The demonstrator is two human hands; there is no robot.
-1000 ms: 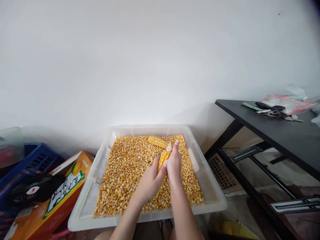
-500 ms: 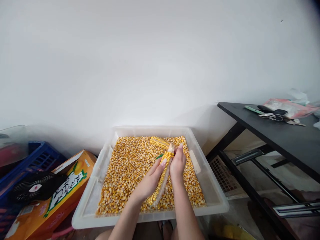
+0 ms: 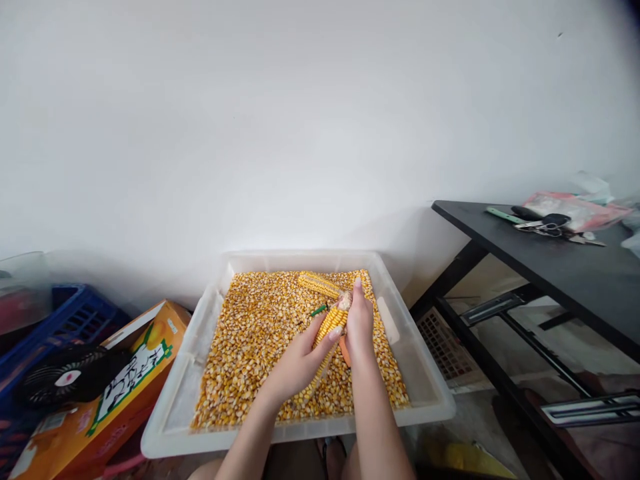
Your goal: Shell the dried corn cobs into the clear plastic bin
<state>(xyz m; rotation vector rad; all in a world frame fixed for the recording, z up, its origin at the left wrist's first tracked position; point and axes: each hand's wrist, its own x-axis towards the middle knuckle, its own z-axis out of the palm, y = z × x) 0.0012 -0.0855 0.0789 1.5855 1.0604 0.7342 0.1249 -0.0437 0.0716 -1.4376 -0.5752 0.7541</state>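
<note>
Both Hands on a Corn Cob Above a Tray of Kernels

While the left hand curls its fingers around the lower part of a cob, the right hand closes over the cob's upper end, fingertips pointing away from the person. Something orange shows under the right palm, too hidden to identify. A green stick pokes out just left of the cob tip. Below lies a white tray filled with loose kernels; a second cob rests on them near the far rim. Left stand an orange box, a black fan and a blue crate. Right is a black table with scissors.
</note>
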